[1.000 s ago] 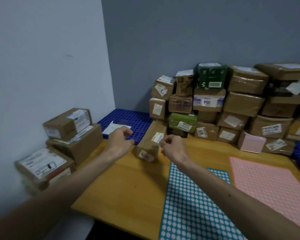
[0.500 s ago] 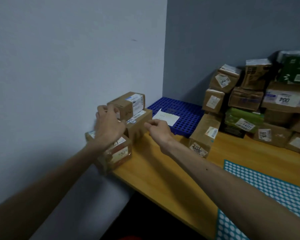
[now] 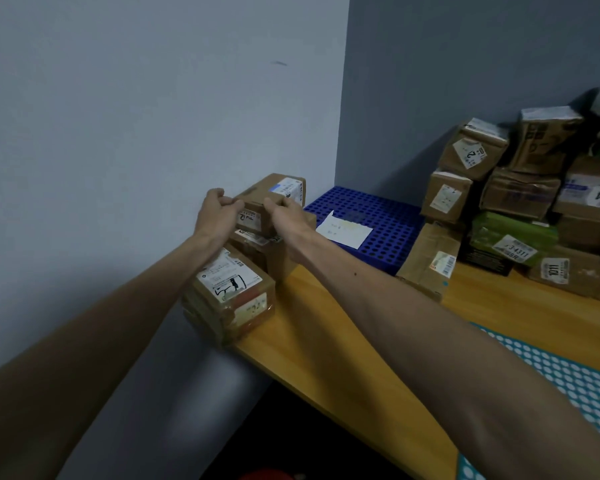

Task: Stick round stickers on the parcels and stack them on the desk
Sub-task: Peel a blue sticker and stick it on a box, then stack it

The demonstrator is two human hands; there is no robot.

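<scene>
A small brown parcel (image 3: 274, 194) with a white label lies on top of a stack of parcels at the desk's left end, against the wall. My left hand (image 3: 219, 213) grips its near left corner and my right hand (image 3: 284, 216) grips its near right side. Under it lies a larger brown parcel (image 3: 262, 251), and nearer to me a flat labelled parcel (image 3: 231, 289) rests on another at the desk's corner. A long brown parcel (image 3: 430, 261) lies alone on the desk to the right. A teal sheet of round stickers (image 3: 568, 386) lies at the lower right.
A blue perforated tray (image 3: 388, 223) with a white paper slip (image 3: 343, 230) sits in the far corner. A big pile of parcels (image 3: 520, 202), one of them green, stands along the back wall at the right. The wooden desk (image 3: 343, 341) ends at the left wall.
My view has swung left from the long parcel. Both hands moved from it to the stack at the wall and closed on the top small parcel.
</scene>
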